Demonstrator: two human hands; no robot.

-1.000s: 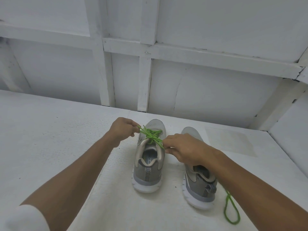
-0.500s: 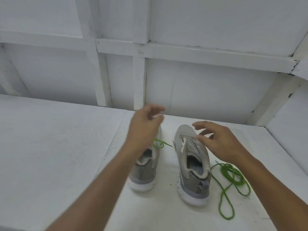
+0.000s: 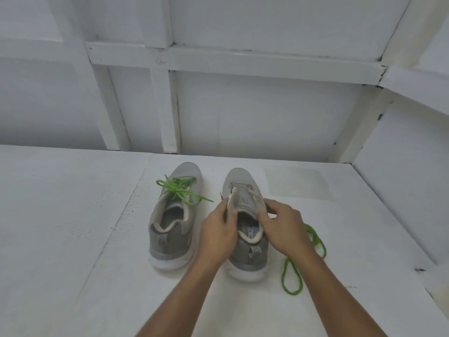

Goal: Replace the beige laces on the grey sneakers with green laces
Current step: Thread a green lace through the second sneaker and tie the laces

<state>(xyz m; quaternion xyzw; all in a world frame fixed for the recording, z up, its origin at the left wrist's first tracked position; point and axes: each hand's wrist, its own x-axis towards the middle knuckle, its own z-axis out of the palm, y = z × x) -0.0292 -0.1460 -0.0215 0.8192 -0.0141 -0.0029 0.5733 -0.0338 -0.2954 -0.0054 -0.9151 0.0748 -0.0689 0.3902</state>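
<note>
Head view: left hand [image 3: 216,237] and right hand [image 3: 284,229] each pinch an eyelet flap of the unlaced sneaker [image 3: 239,178]. Green lace [image 3: 292,293] lies loose on the bench [image 3: 73,215], just right of the right hand. Advice: spread flaps wide, start at toe eyelets, keep ends even.

A white-painted, rough-surfaced worktop [image 3: 73,227] carries two grey mesh sneakers with white soles, standing upright side by side, near each other but apart, toes towards the back wall. The left grey sneaker [image 3: 175,229] has a bright green lace [image 3: 179,188] knotted over its front, one end trailing towards its neighbour. The right grey sneaker [image 3: 245,188] shows bare eyelets (no lace in them). Just beside its right flank a loose green lace [image 3: 291,280] lies in loops, partly hidden. A faint rectangular patch [image 3: 298,182] marks the surface behind it.
</note>
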